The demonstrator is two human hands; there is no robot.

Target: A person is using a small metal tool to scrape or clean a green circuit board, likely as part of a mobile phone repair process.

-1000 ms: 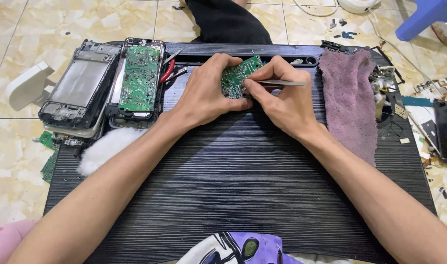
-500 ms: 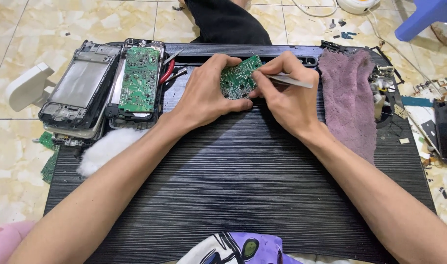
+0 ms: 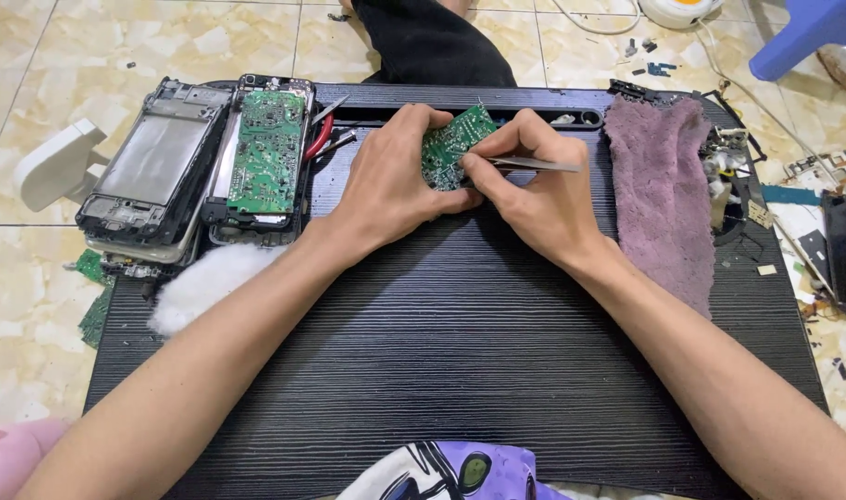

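Left hand (image 3: pixel 395 181) grips the green circuit board (image 3: pixel 452 148); right hand (image 3: pixel 534 190) pinches metal tweezers (image 3: pixel 534 164) against it.

Tweezers (image 3: pixel 534 164) now tilted, tip lower against small circuit board (image 3: pixel 452 146).

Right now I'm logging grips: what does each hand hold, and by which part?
The left hand holds a small green circuit board by its left edge. The right hand pinches metal tweezers near the tip end, tips at the board.
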